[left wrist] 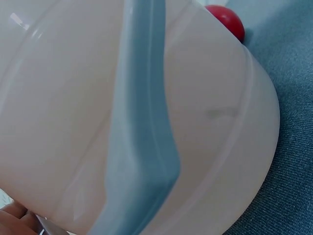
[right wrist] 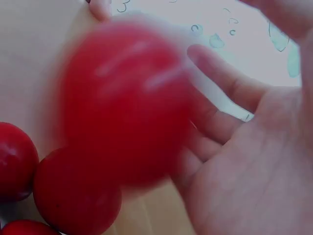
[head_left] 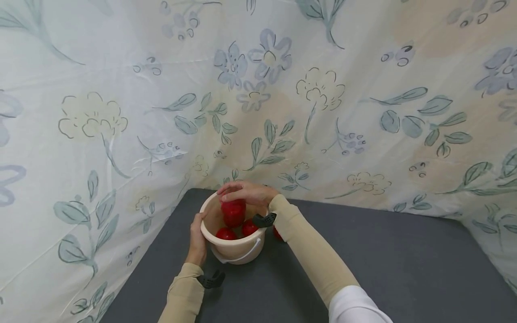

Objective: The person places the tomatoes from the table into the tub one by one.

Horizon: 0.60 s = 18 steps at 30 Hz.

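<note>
A cream bucket point(head_left: 238, 249) with a pale handle point(left wrist: 142, 122) stands on the dark table. My left hand point(head_left: 197, 240) grips its left rim. Over the bucket's mouth is my right hand point(head_left: 251, 194), its fingers spread and relaxed. Just off those fingers, a smooth red ball-like thing point(right wrist: 127, 103) shows blurred in the right wrist view, dropping inside the bucket. Beneath it lie several more red round things, one point(right wrist: 78, 193) partly behind the blurred one and another point(right wrist: 14, 161) to the left.
One more red round thing point(left wrist: 227, 22) sits on the table point(head_left: 383, 260) right of the bucket, mostly hidden by the right forearm in the head view. A floral cloth point(head_left: 282, 103) hangs behind the table and along its left side.
</note>
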Tool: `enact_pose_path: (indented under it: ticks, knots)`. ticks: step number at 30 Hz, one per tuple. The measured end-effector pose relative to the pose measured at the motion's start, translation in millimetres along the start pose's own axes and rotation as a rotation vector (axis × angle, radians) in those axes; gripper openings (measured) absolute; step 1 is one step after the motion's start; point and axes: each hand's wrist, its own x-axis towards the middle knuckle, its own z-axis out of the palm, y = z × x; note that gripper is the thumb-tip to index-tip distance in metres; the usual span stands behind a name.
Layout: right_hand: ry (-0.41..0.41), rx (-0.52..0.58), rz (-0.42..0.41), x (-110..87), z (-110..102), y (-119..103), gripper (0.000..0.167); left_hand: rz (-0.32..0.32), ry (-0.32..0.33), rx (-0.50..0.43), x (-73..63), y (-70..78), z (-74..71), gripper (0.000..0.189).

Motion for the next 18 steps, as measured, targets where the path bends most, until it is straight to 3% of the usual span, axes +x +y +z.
enact_pose_path:
  ticks: [5,10,18]
  knots:
    - [-0.04,0.037,-0.089,0.1,-2.8,-0.1,0.061,0.003,-0.005,-0.021,0.7,0.2,0.4,0.063]
    - [-0.072,0.026,-0.12,1.3,-6.9,-0.1,0.061,0.006,-0.013,-0.013,1.1,0.3,1.2,0.063]
    - [-0.025,0.041,-0.206,-9.9,-14.3,-3.4,0.048,-0.005,0.011,-0.012,-2.7,0.6,1.8,0.06]
